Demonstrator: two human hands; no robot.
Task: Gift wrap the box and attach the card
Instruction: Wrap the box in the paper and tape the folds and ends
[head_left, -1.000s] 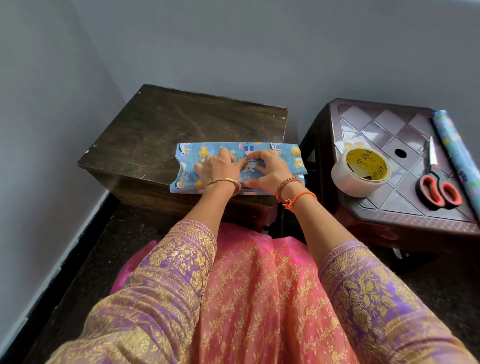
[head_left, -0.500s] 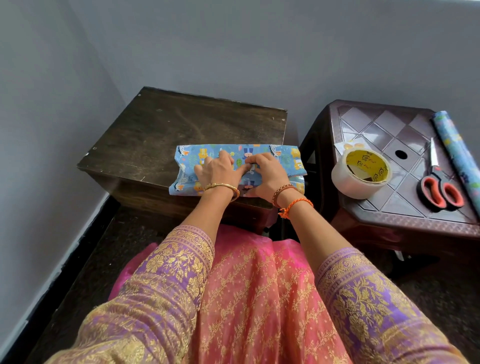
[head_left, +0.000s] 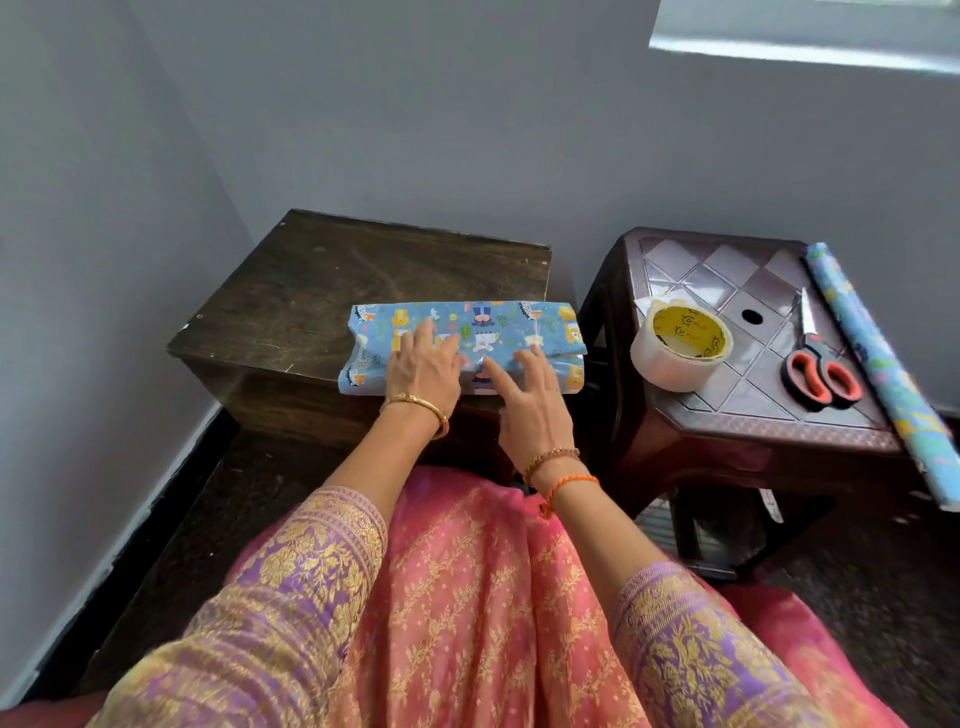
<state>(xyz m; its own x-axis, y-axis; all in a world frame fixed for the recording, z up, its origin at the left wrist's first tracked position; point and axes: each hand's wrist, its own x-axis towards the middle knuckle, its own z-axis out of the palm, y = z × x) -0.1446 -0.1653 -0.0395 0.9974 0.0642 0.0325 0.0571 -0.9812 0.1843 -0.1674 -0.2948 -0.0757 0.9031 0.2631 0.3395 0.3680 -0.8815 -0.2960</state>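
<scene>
A box wrapped in blue cartoon-print paper (head_left: 493, 325) lies on the near right part of a dark wooden table (head_left: 332, 291); its two paper ends stand open. My left hand (head_left: 423, 364) presses flat on the paper's left half, fingers straight. My right hand (head_left: 530, 395) hovers at the near edge of the box with fingers spread, fingertips touching the paper seam. A small white card (head_left: 655, 302) peeks out behind the tape roll on the stool.
A brown plastic stool (head_left: 737, 410) stands to the right. On it sit a roll of clear tape (head_left: 678, 340), red-handled scissors (head_left: 818, 364) and a roll of blue wrapping paper (head_left: 878, 364) overhanging the edge. Grey walls close in on the left and behind.
My right hand has drawn back from the top of the box toward me and spread its fingers. My left hand stays pressed on the paper. The head view has shifted slightly.
</scene>
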